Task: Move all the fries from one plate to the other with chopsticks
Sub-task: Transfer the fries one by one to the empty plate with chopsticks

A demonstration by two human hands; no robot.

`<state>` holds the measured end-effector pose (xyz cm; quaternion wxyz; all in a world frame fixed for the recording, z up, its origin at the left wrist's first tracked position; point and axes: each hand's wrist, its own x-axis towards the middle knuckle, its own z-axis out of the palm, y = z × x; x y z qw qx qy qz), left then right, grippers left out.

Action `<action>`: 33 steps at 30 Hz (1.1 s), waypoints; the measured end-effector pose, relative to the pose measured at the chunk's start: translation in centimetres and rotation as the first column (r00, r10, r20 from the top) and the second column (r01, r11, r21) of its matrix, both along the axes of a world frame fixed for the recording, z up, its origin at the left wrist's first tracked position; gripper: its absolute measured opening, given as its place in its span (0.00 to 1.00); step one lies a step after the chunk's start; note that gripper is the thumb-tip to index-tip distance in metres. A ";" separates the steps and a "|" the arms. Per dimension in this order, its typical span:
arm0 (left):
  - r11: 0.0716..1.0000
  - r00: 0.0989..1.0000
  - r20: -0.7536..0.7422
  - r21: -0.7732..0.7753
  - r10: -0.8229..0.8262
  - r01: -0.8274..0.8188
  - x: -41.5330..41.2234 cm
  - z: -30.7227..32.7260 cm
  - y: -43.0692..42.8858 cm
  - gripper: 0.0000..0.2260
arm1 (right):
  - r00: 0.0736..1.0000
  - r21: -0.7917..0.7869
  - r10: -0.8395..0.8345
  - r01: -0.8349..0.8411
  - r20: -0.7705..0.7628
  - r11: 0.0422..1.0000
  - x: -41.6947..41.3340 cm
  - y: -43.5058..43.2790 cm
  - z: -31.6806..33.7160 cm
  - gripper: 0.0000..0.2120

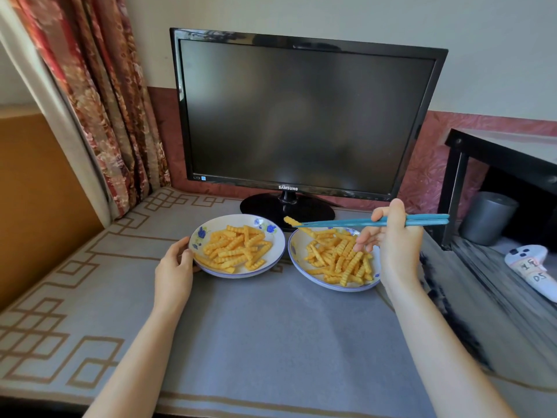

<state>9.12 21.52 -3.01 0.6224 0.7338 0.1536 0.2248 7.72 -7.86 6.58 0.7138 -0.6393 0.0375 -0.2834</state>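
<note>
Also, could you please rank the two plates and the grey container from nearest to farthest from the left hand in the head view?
1. The left plate: the left hand holds its rim.
2. The right plate: just right of it, below the chopsticks.
3. The grey container: far right, beyond both plates.

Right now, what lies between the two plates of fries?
Only a narrow strip of grey tablecloth shows between the left plate and the right plate, in the head view.
</note>
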 end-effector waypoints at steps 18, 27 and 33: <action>1.000 1.000 -0.004 0.001 -0.002 0.002 0.0 -0.1 0.0 0.16 | 0.992 -0.137 0.122 -0.127 -0.041 0.982 2.4 7.7 -2.7 0.21; 1.000 1.000 -0.003 0.004 -0.001 0.001 0.0 -0.1 0.0 0.16 | 0.994 -0.097 0.110 -0.111 -0.019 0.989 2.2 5.0 -2.6 0.20; 1.000 1.000 -0.001 0.008 -0.003 0.003 0.1 -0.1 0.1 0.16 | 0.999 -0.132 0.050 -0.049 0.010 0.990 1.1 0.6 -1.4 0.20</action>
